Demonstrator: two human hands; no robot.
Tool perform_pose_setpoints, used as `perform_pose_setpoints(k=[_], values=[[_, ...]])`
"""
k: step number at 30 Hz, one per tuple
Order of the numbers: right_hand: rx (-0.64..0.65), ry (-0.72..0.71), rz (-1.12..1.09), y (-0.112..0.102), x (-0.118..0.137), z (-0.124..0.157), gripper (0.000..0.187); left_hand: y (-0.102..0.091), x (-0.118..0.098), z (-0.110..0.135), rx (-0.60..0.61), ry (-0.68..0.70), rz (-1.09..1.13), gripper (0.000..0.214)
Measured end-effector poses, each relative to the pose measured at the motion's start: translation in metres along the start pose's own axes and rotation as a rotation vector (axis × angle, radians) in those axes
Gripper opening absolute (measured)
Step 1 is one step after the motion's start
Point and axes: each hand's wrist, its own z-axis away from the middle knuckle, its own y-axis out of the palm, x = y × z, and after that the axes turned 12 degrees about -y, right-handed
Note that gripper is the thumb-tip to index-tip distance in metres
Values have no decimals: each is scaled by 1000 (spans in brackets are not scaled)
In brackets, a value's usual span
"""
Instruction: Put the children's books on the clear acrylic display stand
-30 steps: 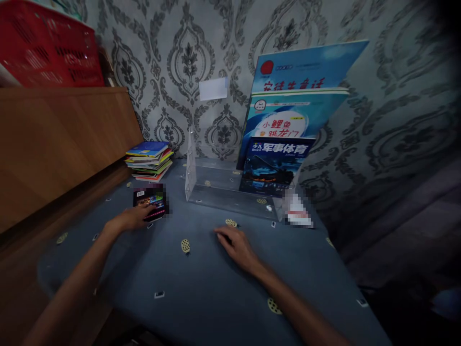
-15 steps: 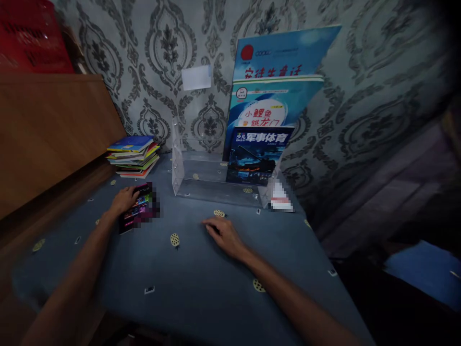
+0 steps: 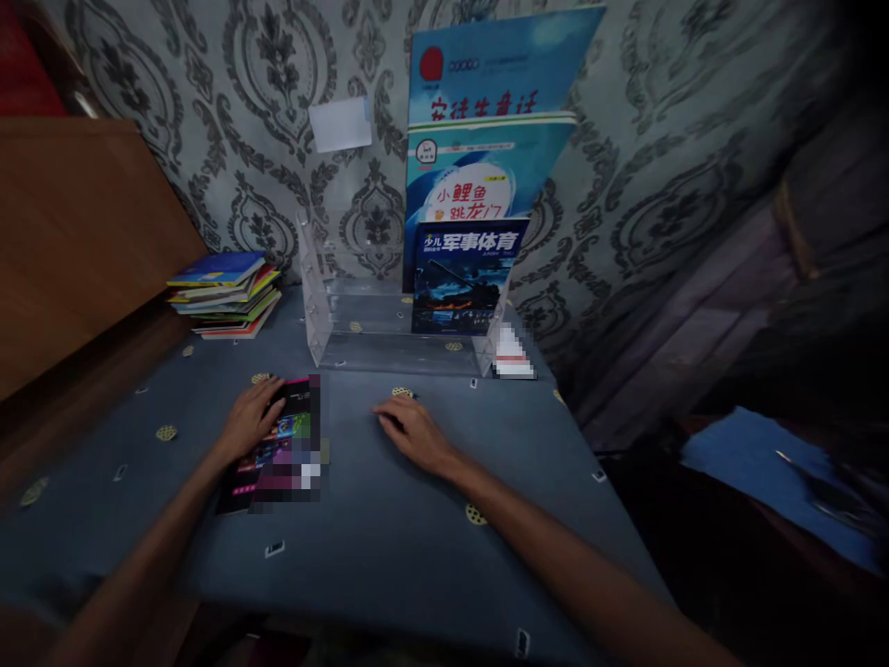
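Observation:
My left hand (image 3: 253, 419) is closed on the upper left edge of a thin, dark book (image 3: 297, 396) with a colourful cover, its thumb across the front. Part of that cover is blurred out by large pixels. On the table's middle rests my right hand (image 3: 411, 432), holding nothing, its fingers loosely bent and the thumb apart from them. Beyond the hands stands a clear acrylic stepped rack (image 3: 314, 306). Its right side carries a dark blue book (image 3: 461, 283) in front, a teal book (image 3: 486, 153) behind it, and a taller blue book (image 3: 507, 60) at the back.
A stack of several books (image 3: 226, 295) lies at the far left of the cloth-covered table (image 3: 361, 537), beside a wooden cabinet (image 3: 83, 232). A pixelated white item (image 3: 512, 357) is right of the rack. Blue cloth (image 3: 743, 454) with a dark object on it lies lower right.
My left hand has drawn the dark book nearer and toward the table's middle. The view has shifted a little to the right; my right hand stays in much the same place on the table.

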Motion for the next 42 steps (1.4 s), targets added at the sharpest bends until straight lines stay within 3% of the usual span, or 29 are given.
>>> perform_pose_setpoints(k=[6,12,20,23,27,34,42], values=[[-46,106,132,3,-11,10,31,11,-58,15,62,130,104,53],[-185,202,70,-6,-21,28,33,33,-129,23,94,242,143,48],[-263,298,90,-35,-34,46,33,63,-202,22,74,203,181,45],[-274,309,105,-45,-39,50,31,72,-214,18,75,186,238,45],[-256,303,118,-49,-38,50,29,77,-212,12,85,216,388,45],[-159,285,175,-48,-28,49,29,64,-201,9,135,191,606,41],[-144,276,172,-53,-32,53,29,57,-221,16,163,125,708,34]])
